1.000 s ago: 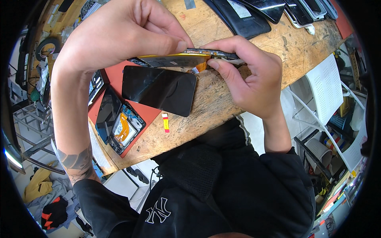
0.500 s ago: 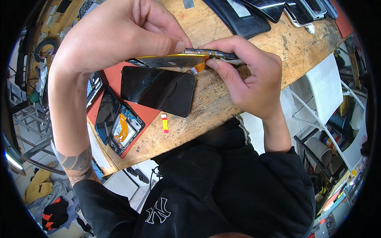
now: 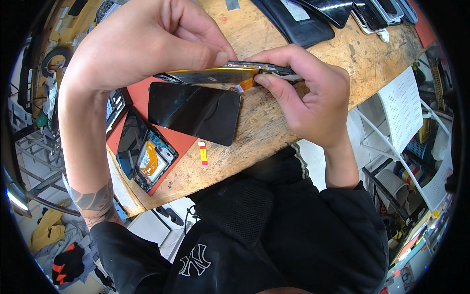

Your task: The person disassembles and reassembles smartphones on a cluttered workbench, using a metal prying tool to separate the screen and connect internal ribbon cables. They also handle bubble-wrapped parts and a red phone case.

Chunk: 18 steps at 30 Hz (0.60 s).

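Note:
Both hands hold an opened phone body (image 3: 210, 76) edge-on above the bench, its thin side turned toward me. My left hand (image 3: 181, 46) pinches the upper edge between thumb and fingers. At the other end my right hand (image 3: 308, 93) grips it, the thumb pressed beside an orange flex cable (image 3: 247, 84) that hangs from the body. Just below lies a dark phone screen panel (image 3: 196, 112), flat and glossy. Left of that, another opened phone (image 3: 155, 159) shows its circuit board and an orange ribbon. A small red and yellow strip (image 3: 203, 153) rests on the wood.
The worn wooden bench (image 3: 274, 122) carries a red mat (image 3: 181, 139) under the parts. Dark phone panels (image 3: 306, 29) and several phones (image 3: 369, 14) are piled at the far right. A white perforated chair (image 3: 399, 108) stands right of the bench, and a roll of black tape (image 3: 56, 61) lies far left.
Almost nothing differs. The held phone body has tilted very slightly, and both hands keep their grip.

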Available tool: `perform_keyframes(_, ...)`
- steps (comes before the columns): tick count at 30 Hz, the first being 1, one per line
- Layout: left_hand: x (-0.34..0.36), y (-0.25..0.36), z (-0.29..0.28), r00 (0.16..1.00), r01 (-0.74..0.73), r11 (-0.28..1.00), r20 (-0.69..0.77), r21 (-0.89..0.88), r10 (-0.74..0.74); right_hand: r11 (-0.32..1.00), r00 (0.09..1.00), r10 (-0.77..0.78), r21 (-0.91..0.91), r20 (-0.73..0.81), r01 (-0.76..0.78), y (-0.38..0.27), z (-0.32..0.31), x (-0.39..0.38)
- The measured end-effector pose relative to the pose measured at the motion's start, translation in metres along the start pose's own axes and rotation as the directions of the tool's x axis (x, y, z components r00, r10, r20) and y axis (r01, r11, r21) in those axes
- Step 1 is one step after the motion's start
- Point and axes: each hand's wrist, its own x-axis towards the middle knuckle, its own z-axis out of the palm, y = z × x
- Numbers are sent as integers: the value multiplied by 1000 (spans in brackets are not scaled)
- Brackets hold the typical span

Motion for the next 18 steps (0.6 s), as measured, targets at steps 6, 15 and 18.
perform_keyframes(6,1,-3,0,1000,-20,999,10,-36,20,1000,1000,2,3,-3,-2,0,0,0)
perform_keyframes(15,-3,22,-6,967,252,966,33,-54,-251,1000,1000,-1,-11,-3,1,-1,1,0)
perform_keyframes(18,-1,28,-4,977,208,970,67,-126,-201,999,999,33,-3,4,-33,-2,0,-1)
